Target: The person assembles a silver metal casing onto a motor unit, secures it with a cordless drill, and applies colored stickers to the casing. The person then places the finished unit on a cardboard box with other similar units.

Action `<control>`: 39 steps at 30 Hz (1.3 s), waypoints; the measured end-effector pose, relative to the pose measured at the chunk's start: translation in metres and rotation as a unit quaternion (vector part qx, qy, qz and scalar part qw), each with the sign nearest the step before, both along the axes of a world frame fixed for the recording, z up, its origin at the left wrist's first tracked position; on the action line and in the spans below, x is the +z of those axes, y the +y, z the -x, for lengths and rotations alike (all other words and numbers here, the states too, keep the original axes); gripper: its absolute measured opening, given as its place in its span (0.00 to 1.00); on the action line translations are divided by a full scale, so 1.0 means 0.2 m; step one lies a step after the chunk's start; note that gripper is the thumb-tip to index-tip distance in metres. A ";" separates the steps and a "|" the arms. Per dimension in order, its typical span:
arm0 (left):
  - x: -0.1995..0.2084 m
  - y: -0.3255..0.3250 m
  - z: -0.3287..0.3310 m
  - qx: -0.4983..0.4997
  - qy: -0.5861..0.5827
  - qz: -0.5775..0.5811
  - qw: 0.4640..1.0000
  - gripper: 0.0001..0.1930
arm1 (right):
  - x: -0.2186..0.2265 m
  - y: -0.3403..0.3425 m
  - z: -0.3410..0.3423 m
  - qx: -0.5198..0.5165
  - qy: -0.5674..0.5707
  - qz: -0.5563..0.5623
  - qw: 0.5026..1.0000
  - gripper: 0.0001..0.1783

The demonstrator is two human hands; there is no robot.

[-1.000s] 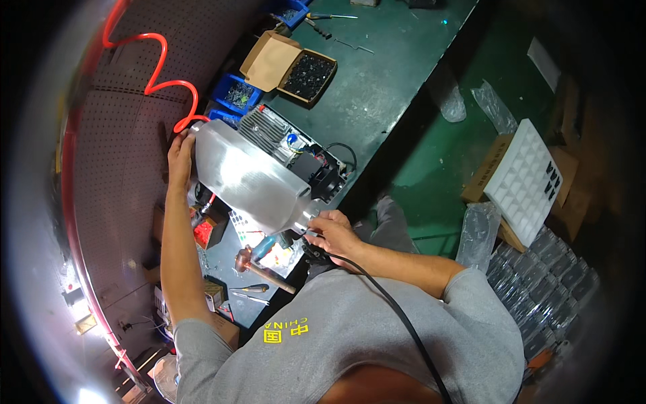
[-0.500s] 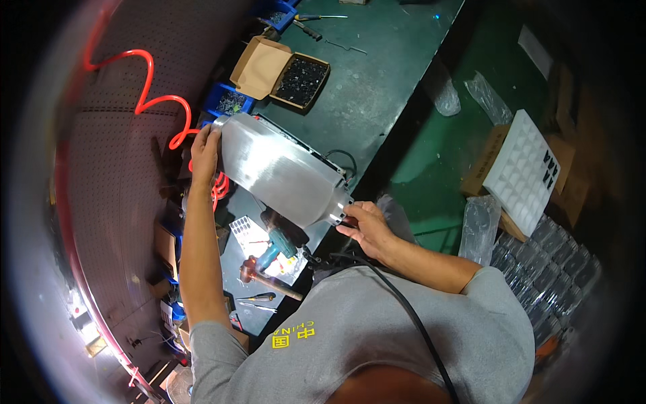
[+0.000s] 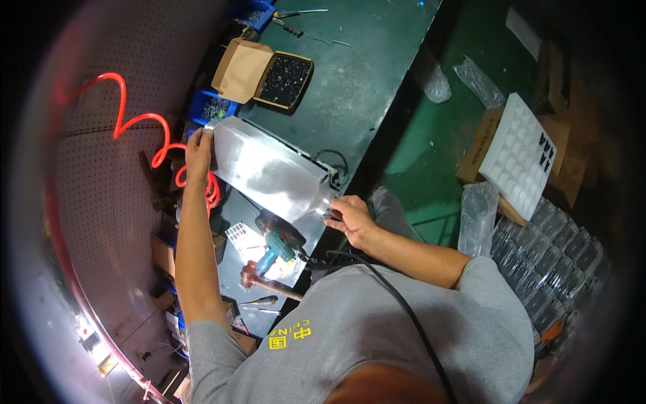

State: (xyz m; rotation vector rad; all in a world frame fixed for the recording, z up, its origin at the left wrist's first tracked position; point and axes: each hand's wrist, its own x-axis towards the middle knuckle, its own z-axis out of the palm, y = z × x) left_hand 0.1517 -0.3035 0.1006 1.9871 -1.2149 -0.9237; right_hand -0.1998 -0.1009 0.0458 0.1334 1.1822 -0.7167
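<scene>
A long silver sheet-metal cover [image 3: 266, 165] with narrowed ends and a bright, smooth face lies between my two hands. My left hand [image 3: 198, 153] has its fingers closed on the far left end. At the near right end, my right hand [image 3: 351, 219] pinches the narrow tab between thumb and fingers. Along the cover's far long side shows the edge of a dark-rimmed unit [image 3: 286, 145]; the cover hides the rest of it. A teal power tool [image 3: 272, 250] and a hammer [image 3: 252, 275] with a wooden handle lie nearer me on the bench.
On the green bench [image 3: 356, 81] stand an open cardboard box [image 3: 286, 81] of small black parts and a blue bin [image 3: 214, 106] of screws. A red coiled hose [image 3: 161, 121] hangs at left. White foam trays [image 3: 521, 158] and stacked wrapped parts [image 3: 548, 262] are at right.
The cover and both hands have shifted slightly left in the picture, as has the bench around them. Its bright reflection has moved toward the near end. Both hands keep their hold.
</scene>
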 end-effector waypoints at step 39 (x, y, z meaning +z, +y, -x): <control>-0.25 -0.28 -0.16 -0.092 0.083 -0.171 0.977 0.27 | -0.05 -0.02 0.03 0.143 -0.004 0.033 0.989 0.15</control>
